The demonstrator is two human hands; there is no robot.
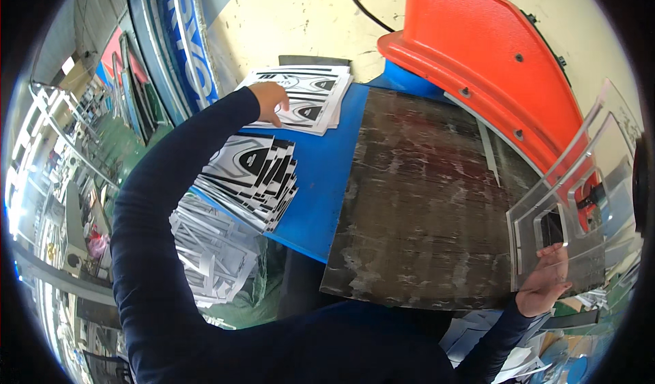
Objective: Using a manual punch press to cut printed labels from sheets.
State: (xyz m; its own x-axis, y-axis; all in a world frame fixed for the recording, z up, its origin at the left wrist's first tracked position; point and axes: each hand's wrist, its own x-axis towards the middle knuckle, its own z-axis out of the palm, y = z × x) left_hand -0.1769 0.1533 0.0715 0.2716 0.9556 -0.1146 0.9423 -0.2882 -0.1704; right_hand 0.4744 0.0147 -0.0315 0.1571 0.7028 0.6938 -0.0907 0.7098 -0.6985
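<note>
My left hand [270,103] is at the left edge of a stack of white sheets printed in black [319,101], fingers and thumb apart. Whether its fingertips touch the top sheet, I cannot tell. Nearer to me, a second pile of printed pieces [252,172] is fanned out on the blue table [317,179]. Far to the right, my right hand [546,278] has its palm turned up and its thumb spread. Its fingers show at the lower part of a clear plastic panel [529,247]; contact is unclear.
A large red machine arm [491,56] stands at the back right, over the worn dark board [416,206]. White paper scraps [215,254] are heaped below the table's left side. A blue-and-white sign panel [187,43] leans at the back left.
</note>
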